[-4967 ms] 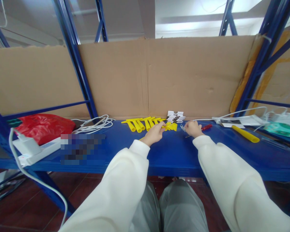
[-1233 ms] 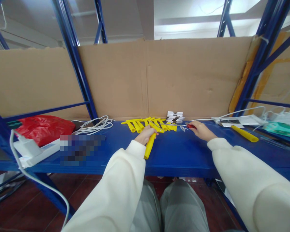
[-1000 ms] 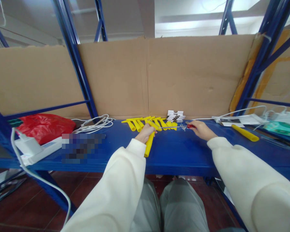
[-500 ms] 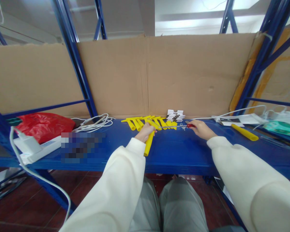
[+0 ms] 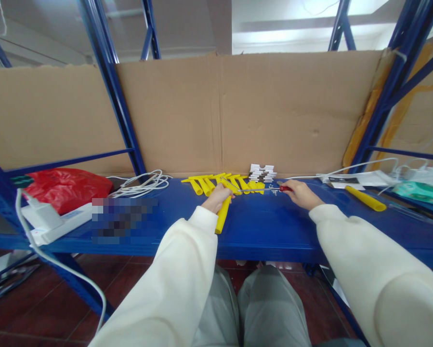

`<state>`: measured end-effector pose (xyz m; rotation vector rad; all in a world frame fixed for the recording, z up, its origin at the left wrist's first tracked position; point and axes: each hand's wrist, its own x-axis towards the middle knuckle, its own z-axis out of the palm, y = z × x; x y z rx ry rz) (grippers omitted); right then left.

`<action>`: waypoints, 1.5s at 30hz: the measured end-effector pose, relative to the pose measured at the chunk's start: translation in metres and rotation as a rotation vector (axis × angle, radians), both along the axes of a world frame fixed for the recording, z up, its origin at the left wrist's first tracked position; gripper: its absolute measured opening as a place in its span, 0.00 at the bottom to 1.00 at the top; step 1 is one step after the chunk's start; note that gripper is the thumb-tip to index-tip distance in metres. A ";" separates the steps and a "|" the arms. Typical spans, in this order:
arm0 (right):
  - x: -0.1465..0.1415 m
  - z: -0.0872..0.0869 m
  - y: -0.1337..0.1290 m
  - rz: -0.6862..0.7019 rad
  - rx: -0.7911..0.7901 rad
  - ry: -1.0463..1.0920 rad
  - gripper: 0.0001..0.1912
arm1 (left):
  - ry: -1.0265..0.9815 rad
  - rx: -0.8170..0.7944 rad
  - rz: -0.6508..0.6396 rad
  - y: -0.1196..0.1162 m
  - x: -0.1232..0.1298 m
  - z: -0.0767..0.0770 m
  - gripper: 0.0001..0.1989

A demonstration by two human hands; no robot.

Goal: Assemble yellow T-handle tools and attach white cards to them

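My left hand (image 5: pixel 218 197) is closed around a yellow T-shaped tool (image 5: pixel 222 218), its round handle pointing down toward the front of the blue shelf. In my closed right hand (image 5: pixel 299 193) is a screwdriver (image 5: pixel 284 189) with a red handle. Its long metal shaft runs left, and the tip meets the head of the yellow tool near my left fingers; the exact contact is too small to make out. Behind my left hand lie several more yellow T-shaped tools (image 5: pixel 195 187) in a row. Small metal pieces, seemingly screws (image 5: pixel 273 188), lie by the screwdriver shaft.
White-and-black stacked pieces (image 5: pixel 261 172) stand against the cardboard backboard (image 5: pixel 274 111). On the right lies a yellow handle (image 5: pixel 366 198) near a green-white packet (image 5: pixel 422 192). At left are a coiled white cable (image 5: pixel 147 184), a red bag (image 5: pixel 66 188) and a power strip (image 5: pixel 70 222).
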<state>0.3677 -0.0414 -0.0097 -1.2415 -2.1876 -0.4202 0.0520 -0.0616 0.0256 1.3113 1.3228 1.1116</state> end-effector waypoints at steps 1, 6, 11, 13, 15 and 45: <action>0.000 0.000 0.000 0.001 0.005 -0.002 0.13 | -0.004 0.003 -0.003 0.001 0.000 -0.001 0.19; -0.001 0.001 -0.001 0.001 0.016 -0.013 0.12 | -0.031 0.020 -0.020 0.000 0.000 0.000 0.19; -0.002 0.001 0.000 -0.008 0.005 -0.013 0.12 | -0.010 0.026 -0.012 -0.002 0.001 0.001 0.15; -0.001 0.001 0.000 -0.007 0.008 -0.015 0.13 | -0.008 0.029 -0.011 -0.002 0.001 0.001 0.15; -0.001 0.001 0.000 -0.005 0.018 -0.020 0.12 | -0.004 0.033 -0.006 -0.002 0.001 0.001 0.16; -0.022 0.009 -0.027 -0.116 0.080 -0.261 0.12 | 0.096 0.168 -0.010 0.004 -0.005 -0.009 0.20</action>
